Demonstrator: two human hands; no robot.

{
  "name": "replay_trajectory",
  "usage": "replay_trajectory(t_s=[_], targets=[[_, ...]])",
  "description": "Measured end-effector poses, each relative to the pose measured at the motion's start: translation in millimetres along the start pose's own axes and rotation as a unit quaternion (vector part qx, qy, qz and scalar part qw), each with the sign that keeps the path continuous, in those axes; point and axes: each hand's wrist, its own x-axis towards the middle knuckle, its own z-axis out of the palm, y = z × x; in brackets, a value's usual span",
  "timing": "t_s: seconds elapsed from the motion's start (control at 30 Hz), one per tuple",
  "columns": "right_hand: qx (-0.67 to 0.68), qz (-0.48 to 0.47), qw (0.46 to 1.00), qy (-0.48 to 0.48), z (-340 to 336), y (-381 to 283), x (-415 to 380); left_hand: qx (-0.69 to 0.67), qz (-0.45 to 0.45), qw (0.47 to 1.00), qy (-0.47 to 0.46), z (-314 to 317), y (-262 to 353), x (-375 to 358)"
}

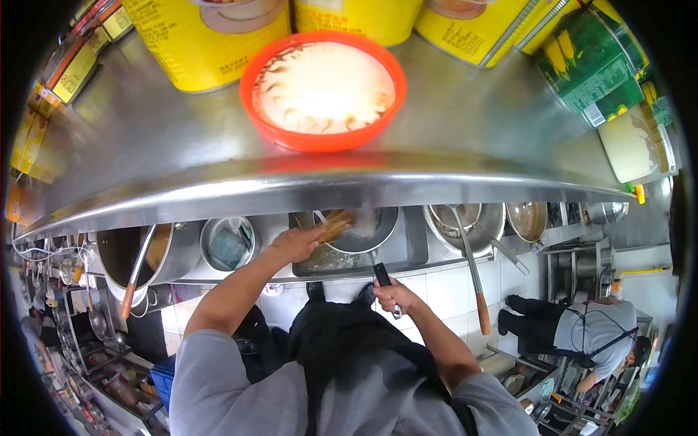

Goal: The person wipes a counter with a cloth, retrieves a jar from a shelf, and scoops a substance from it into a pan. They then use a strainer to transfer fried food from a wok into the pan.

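My left hand (pixel 294 244) is closed around a tan bamboo wok brush (pixel 336 224). The brush's bristle end is down inside a frying pan (pixel 385 231), where some water shows. My right hand (pixel 395 294) grips the pan's handle (pixel 381 273), black with a metal end. The pan is held over a rectangular metal sink (pixel 415 247) that contains water. Part of the pan's far side is hidden by the steel shelf edge above it.
A steel shelf (pixel 182 138) carries a red-rimmed bowl (pixel 251 87) and yellow cans (pixel 211 54). Left are a large pot (pixel 185 254) with a ladle and a smaller pot (pixel 254 251). A long-handled ladle (pixel 472 265) crosses a basin at right. Another person (pixel 592 334) stands farther right.
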Motion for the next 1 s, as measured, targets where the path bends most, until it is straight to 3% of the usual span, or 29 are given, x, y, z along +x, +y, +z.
replay_trajectory(t_s=[0.07, 0.17, 0.3, 0.37, 0.47, 0.57, 0.63, 0.7, 0.77, 0.83, 0.87, 0.93, 0.97, 1.0], targets=[[0.025, 0.007, 1.000, -0.008, -2, -2, 8, -0.101, 0.237, 0.966, 0.034, 27, -8, 19], [0.045, 0.043, 0.997, -0.050, 4, 3, 14, -0.154, 0.181, 0.969, 0.062, 11, 45, 27], [0.033, 0.050, 0.998, -0.001, 9, -3, 9, -0.109, 0.084, 0.981, 0.138, 5, 34, 63], [0.016, 0.036, 0.999, 0.012, -2, -8, 4, -0.019, -0.076, 0.995, 0.064, 21, -6, 81], [-0.008, 0.017, 1.000, 0.009, -4, -18, -3, 0.002, -0.007, 0.999, 0.039, 14, -1, 16], [0.005, 0.031, 0.999, 0.034, 10, -14, 5, -0.056, 0.056, 0.997, 0.003, 39, 30, 6], [-0.018, 0.048, 0.997, 0.052, 15, -6, 16, -0.178, 0.087, 0.979, 0.056, 38, 66, 7], [-0.029, 0.069, 0.996, 0.054, 13, -1, 20, -0.190, 0.065, 0.975, 0.096, 36, 77, 35], [-0.035, 0.059, 0.996, 0.062, 9, 4, 17, -0.204, 0.042, 0.969, 0.134, 43, 57, 67], [-0.058, 0.020, 0.994, 0.096, 9, -3, 8, -0.103, -0.025, 0.984, 0.143, 54, 6, 82], [-0.078, 0.004, 0.991, 0.105, 0, -5, 5, -0.102, -0.023, 0.984, 0.142, 52, -4, 74], [-0.099, -0.006, 0.990, 0.096, -4, -13, -1, -0.119, 0.019, 0.992, 0.039, 47, -10, 49], [-0.121, -0.012, 0.987, 0.105, -4, -12, -1, -0.114, 0.020, 0.993, 0.034, 62, -6, 46], [-0.145, -0.017, 0.983, 0.113, -4, -11, -1, -0.105, 0.080, 0.987, 0.088, 82, 2, 47]])
